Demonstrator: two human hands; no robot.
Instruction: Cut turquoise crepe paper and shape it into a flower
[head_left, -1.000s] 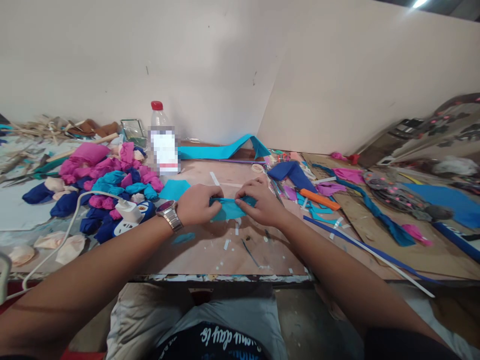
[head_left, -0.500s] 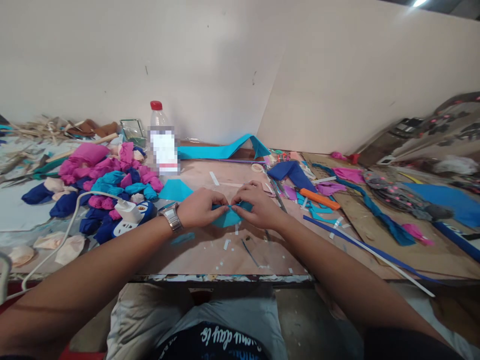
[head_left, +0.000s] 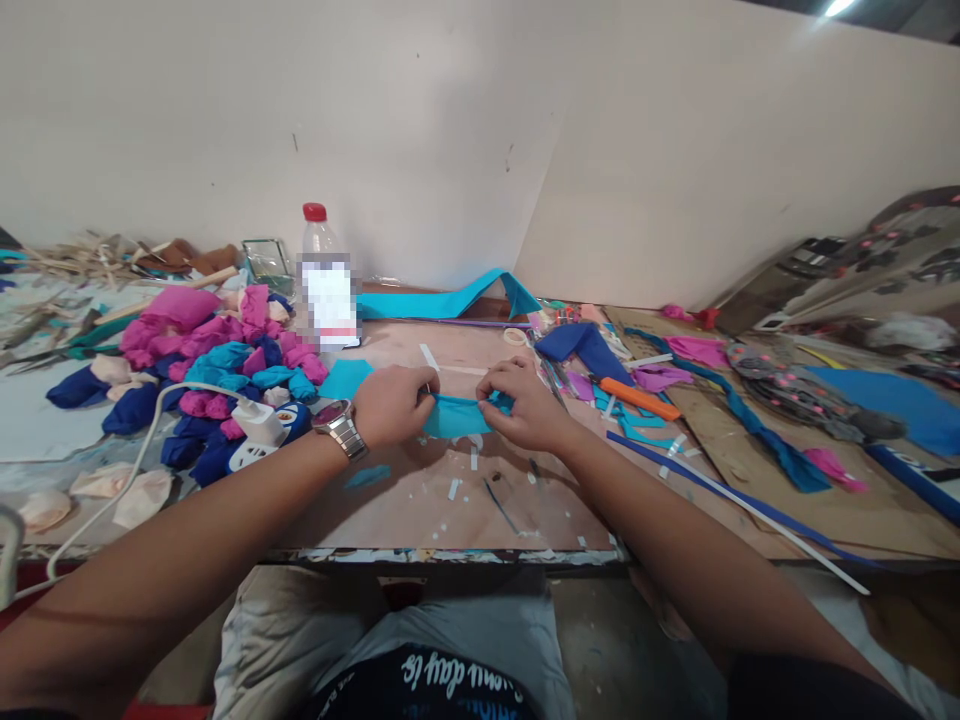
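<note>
Soft light, slightly dim.
Lamp (head_left: 840,7) glared high above the far edge, right; soft shadows lay across the surface (head_left: 420,520); pixelated patch (head_left: 328,300) hid detail; sides looked stretched.

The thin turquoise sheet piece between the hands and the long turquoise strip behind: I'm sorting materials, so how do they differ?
The thin turquoise sheet piece is held by the left hand and right hand; the long turquoise strip, by neither. The strip, bent into a peak, shows far longer than the piece. Both look turquoise.
</note>
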